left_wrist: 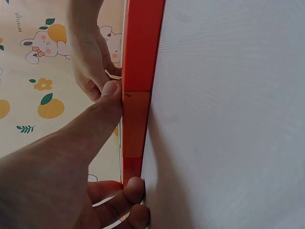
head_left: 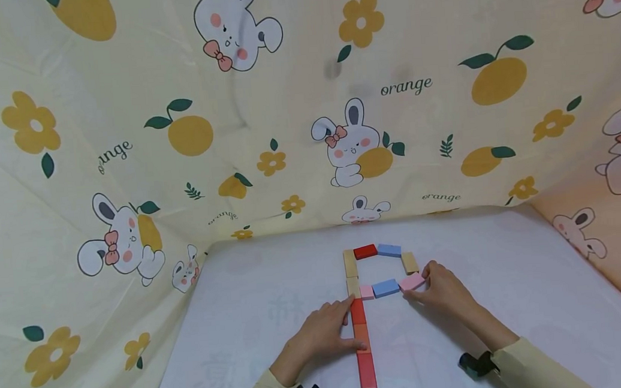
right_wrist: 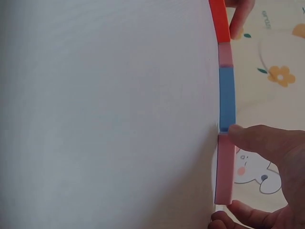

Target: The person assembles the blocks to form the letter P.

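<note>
Flat colored blocks on the white tabletop form a P-like outline. My right hand (head_left: pixel 449 292) pinches the outer pink block (head_left: pixel 411 282) at the loop's lower right; in the right wrist view its thumb lies where that block meets the blue block (right_wrist: pixel 227 98), fingers at the far end. My left hand (head_left: pixel 322 328) rests against the stem, thumb on the orange block (left_wrist: pixel 136 125) and index fingertip near the upper red block (head_left: pixel 358 312). A lower red block (head_left: pixel 367 372) ends the stem. A small pink block (head_left: pixel 367 292) joins the loop to the stem.
Wooden blocks (head_left: pixel 350 264) form the top of the stem, and another wooden block (head_left: pixel 409 263) stands at the loop's right. A red block (head_left: pixel 365 251) and a blue block (head_left: pixel 389 250) make the loop's top. Behind hangs a printed cloth (head_left: pixel 293 99).
</note>
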`<state>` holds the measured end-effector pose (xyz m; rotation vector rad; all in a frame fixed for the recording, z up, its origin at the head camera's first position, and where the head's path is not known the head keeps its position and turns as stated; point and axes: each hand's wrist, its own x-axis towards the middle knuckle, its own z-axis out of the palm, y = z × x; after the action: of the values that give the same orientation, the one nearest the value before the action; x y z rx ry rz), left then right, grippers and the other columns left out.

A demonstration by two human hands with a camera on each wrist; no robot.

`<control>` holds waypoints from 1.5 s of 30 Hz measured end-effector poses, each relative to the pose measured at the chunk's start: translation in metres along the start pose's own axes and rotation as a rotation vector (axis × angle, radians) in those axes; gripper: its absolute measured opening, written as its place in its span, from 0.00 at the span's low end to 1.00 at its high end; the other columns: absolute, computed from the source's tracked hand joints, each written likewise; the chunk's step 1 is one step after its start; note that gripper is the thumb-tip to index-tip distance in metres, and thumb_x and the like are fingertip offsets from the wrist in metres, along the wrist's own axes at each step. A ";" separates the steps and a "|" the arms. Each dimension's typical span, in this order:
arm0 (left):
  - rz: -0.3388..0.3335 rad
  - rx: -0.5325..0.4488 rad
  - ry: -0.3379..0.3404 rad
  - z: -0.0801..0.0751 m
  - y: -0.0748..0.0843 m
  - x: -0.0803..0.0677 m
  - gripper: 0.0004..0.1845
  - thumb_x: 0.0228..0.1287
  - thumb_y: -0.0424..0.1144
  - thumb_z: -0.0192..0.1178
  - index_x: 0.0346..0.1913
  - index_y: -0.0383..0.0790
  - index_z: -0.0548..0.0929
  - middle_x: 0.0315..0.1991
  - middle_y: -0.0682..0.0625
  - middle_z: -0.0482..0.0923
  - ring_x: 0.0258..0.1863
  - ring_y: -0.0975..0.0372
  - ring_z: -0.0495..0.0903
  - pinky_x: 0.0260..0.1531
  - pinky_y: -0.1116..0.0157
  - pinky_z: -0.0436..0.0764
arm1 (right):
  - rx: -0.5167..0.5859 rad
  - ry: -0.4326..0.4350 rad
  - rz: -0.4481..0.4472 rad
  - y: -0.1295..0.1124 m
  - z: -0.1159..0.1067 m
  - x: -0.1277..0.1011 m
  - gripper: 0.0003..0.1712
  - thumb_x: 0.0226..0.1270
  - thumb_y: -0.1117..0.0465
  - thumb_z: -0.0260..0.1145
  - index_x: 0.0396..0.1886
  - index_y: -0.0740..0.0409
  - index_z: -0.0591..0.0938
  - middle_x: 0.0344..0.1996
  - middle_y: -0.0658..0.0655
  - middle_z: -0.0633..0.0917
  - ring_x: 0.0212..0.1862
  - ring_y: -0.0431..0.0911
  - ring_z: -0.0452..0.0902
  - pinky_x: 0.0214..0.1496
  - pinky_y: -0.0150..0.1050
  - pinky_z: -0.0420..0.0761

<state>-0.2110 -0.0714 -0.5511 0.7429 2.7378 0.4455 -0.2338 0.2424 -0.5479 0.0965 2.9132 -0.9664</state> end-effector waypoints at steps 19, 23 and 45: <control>-0.002 0.000 -0.004 -0.001 0.001 -0.002 0.59 0.56 0.76 0.71 0.86 0.53 0.62 0.50 0.59 0.80 0.52 0.64 0.74 0.57 0.55 0.81 | -0.017 0.006 0.005 -0.004 0.000 -0.001 0.35 0.60 0.46 0.83 0.48 0.64 0.72 0.32 0.59 0.75 0.39 0.52 0.73 0.37 0.42 0.76; -0.002 0.003 0.000 -0.001 0.001 -0.002 0.59 0.56 0.75 0.72 0.85 0.53 0.62 0.57 0.57 0.81 0.55 0.62 0.75 0.60 0.52 0.80 | -0.019 0.004 0.001 -0.003 0.000 0.000 0.35 0.61 0.46 0.83 0.48 0.64 0.73 0.33 0.59 0.75 0.39 0.52 0.73 0.37 0.42 0.77; 0.006 0.003 0.007 0.000 0.000 -0.002 0.59 0.55 0.76 0.72 0.85 0.53 0.62 0.49 0.59 0.80 0.50 0.64 0.74 0.57 0.53 0.81 | -0.015 0.002 -0.011 -0.006 -0.002 -0.001 0.32 0.62 0.49 0.82 0.48 0.64 0.73 0.33 0.59 0.76 0.39 0.52 0.73 0.36 0.42 0.77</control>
<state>-0.2093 -0.0727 -0.5505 0.7514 2.7439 0.4465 -0.2329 0.2386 -0.5426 0.0801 2.9251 -0.9467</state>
